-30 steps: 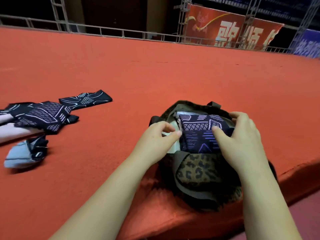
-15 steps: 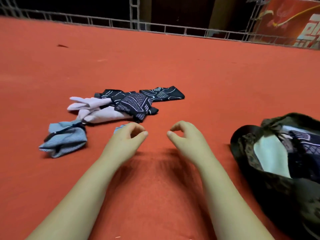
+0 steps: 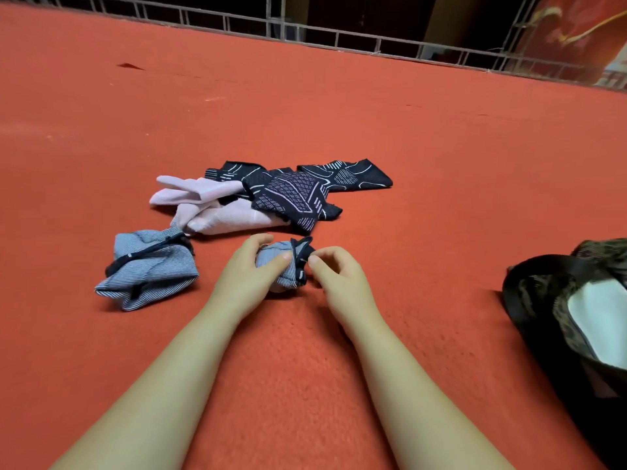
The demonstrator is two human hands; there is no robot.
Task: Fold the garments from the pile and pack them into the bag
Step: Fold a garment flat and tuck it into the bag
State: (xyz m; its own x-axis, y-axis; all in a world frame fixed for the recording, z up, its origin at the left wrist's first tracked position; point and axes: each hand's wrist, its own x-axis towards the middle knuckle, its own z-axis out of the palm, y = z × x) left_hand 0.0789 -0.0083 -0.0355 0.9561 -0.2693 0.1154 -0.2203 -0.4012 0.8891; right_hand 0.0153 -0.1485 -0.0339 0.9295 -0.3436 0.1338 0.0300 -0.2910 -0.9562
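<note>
A small blue striped garment with dark trim (image 3: 285, 262) lies bunched on the red carpet in front of me. My left hand (image 3: 246, 273) grips its left side with curled fingers. My right hand (image 3: 334, 274) pinches its dark edge between thumb and forefinger. A second blue striped garment (image 3: 149, 269) lies crumpled to the left. Behind them is the pile: a pale pink garment (image 3: 210, 205) and dark patterned pieces (image 3: 291, 195). The camouflage-patterned bag (image 3: 573, 320) sits open at the right edge, with white cloth showing inside.
The red carpet (image 3: 407, 147) spreads wide on all sides. A metal railing (image 3: 339, 35) runs along its far edge, with a red banner (image 3: 583, 32) beyond at the top right.
My hands left the bag and the view swung left to the pile. Both empty hands reached forward and have taken hold of the small blue striped garment.
</note>
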